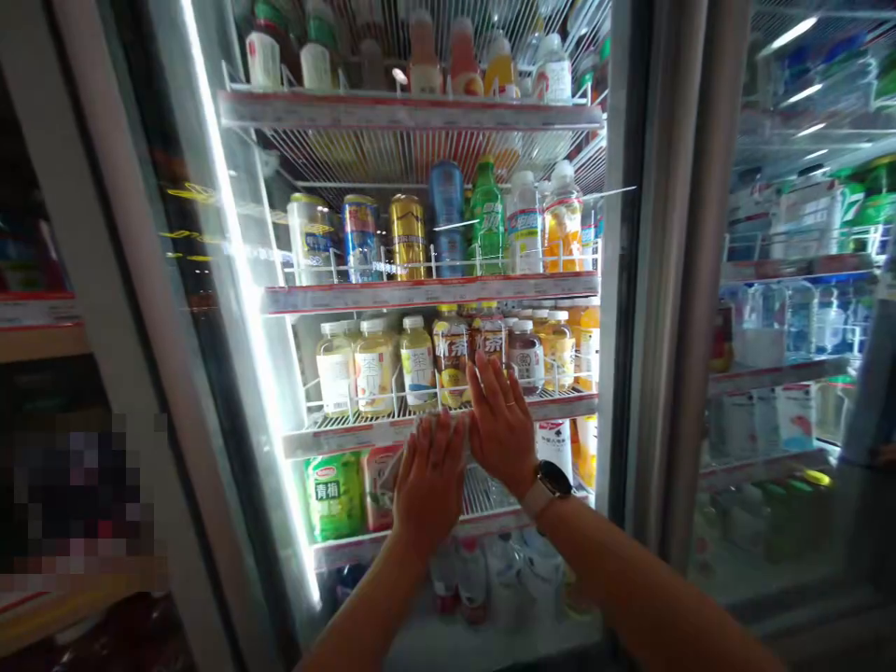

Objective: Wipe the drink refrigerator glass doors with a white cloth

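Observation:
My left hand [428,487] and my right hand [500,429] lie flat, side by side, against the glass door [231,392] of a lit drinks cooler, with fingers spread. A watch [554,480] sits on my right wrist. Just behind my fingertips stand bottles of iced tea [452,359] on a white wire shelf [434,425]. A green-labelled carton [334,497] stands on the shelf below, left of my left hand. Higher up are metal cans [407,238] and a green soda bottle [486,219]. My hands hide part of the lower shelves.
A second cooler door [791,280] full of bottles stands to the right, past a grey metal frame [623,280]. On the left, a dark store shelf [42,341] holds goods, with one blurred patch. Bottled water stands at the cooler's bottom.

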`<state>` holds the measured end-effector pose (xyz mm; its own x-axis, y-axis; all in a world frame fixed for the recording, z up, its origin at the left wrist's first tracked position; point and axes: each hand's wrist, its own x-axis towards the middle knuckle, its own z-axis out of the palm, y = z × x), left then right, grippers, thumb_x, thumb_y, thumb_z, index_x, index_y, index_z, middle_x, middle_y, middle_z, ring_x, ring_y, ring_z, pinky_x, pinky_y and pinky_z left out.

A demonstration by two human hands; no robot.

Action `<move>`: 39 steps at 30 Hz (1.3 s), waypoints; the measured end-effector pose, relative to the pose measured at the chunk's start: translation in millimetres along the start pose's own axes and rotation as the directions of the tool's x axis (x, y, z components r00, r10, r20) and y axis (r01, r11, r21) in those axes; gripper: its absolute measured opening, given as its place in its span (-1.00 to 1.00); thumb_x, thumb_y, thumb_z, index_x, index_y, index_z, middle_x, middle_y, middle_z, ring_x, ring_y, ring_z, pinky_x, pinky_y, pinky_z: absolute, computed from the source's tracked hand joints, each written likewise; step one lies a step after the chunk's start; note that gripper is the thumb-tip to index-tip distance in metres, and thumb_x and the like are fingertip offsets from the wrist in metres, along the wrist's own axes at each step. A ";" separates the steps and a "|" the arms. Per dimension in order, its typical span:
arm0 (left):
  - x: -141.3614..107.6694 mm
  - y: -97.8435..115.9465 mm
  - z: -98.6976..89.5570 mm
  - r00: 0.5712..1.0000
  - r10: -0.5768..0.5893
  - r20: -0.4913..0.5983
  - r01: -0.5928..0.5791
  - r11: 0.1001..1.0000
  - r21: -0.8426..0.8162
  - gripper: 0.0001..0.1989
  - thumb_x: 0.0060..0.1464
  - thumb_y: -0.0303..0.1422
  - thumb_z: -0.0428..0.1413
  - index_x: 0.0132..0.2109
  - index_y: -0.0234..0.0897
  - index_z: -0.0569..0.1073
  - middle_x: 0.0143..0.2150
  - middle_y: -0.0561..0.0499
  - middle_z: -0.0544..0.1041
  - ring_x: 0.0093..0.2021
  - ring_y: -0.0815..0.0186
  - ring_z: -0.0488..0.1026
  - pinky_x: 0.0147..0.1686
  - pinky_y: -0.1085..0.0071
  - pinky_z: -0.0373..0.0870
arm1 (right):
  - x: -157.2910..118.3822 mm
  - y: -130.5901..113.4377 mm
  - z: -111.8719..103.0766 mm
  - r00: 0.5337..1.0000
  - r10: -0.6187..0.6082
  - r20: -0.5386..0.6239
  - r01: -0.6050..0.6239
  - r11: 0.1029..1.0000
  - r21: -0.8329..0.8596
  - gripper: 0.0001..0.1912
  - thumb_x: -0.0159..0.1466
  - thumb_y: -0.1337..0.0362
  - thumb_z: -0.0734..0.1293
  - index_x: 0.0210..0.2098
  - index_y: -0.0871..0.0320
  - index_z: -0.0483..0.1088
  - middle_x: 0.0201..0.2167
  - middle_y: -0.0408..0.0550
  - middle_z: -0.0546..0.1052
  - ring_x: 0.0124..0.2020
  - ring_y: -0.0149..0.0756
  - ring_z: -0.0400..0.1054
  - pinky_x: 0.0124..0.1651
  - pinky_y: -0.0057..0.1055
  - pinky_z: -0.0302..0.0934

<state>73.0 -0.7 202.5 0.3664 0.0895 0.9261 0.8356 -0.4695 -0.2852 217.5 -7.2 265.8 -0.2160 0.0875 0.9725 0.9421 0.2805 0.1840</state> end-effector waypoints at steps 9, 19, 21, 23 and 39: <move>-54.6 -26.4 -12.7 0.967 0.213 0.136 -0.217 0.976 0.011 -0.38 0.23 -0.43 -0.08 0.39 0.02 0.05 0.33 0.09 0.29 0.39 0.30 0.11 0.38 0.28 -0.07 | -0.2 0.4 -1.2 1.000 -0.005 -0.011 0.006 1.000 0.008 -0.27 0.38 0.35 0.06 0.43 0.20 -0.42 0.42 0.06 0.02 0.44 -0.15 -0.13 0.40 -0.06 -0.04; 120.7 -39.5 -17.2 0.989 -0.039 -0.140 0.024 0.994 -0.105 -0.31 0.28 -0.35 -0.06 0.44 -0.24 -0.17 0.48 -0.11 -0.13 0.46 0.08 -0.20 0.42 0.00 -0.12 | 0.0 -0.1 -0.1 1.000 0.004 -0.013 -0.004 1.000 0.011 -0.29 0.39 0.36 0.03 0.43 0.21 -0.42 0.42 0.06 0.04 0.43 -0.18 -0.13 0.40 -0.08 -0.04; 102.3 -28.3 -12.3 0.990 -0.030 -0.138 0.018 0.996 -0.089 -0.31 0.28 -0.35 -0.05 0.44 -0.24 -0.17 0.47 -0.12 -0.10 0.46 0.10 -0.16 0.42 0.05 -0.11 | 0.7 -0.9 1.7 1.000 0.000 -0.021 0.000 1.000 0.004 -0.29 0.39 0.38 0.03 0.43 0.23 -0.41 0.41 0.07 0.05 0.44 -0.18 -0.14 0.40 -0.08 -0.04; 84.4 -20.9 -9.2 0.990 -0.018 -0.140 0.008 0.997 -0.077 -0.31 0.28 -0.35 -0.04 0.44 -0.24 -0.16 0.47 -0.11 -0.09 0.45 0.12 -0.15 0.42 0.10 -0.12 | 2.0 -1.2 2.2 0.999 -0.010 -0.034 0.010 1.000 -0.002 -0.30 0.39 0.38 0.03 0.43 0.26 -0.41 0.40 0.10 0.07 0.44 -0.17 -0.16 0.40 -0.08 -0.05; 58.2 -17.1 -9.2 0.996 0.038 -0.081 -0.042 0.998 -0.047 -0.29 0.25 -0.40 -0.03 0.44 -0.20 -0.16 0.45 -0.10 -0.08 0.44 0.12 -0.12 0.41 0.06 -0.05 | -56.4 82.2 -26.7 0.995 0.097 0.021 -0.096 0.993 -0.063 -0.30 0.40 0.27 0.07 0.45 0.07 -0.33 0.46 0.00 -0.12 0.45 -0.11 -0.19 0.42 0.04 -0.18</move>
<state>76.3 4.5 263.5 0.3634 -0.0001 0.9316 0.7993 -0.5138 -0.3118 314.0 -14.6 229.8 -0.1286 0.1346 0.9825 0.9726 0.2105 0.0985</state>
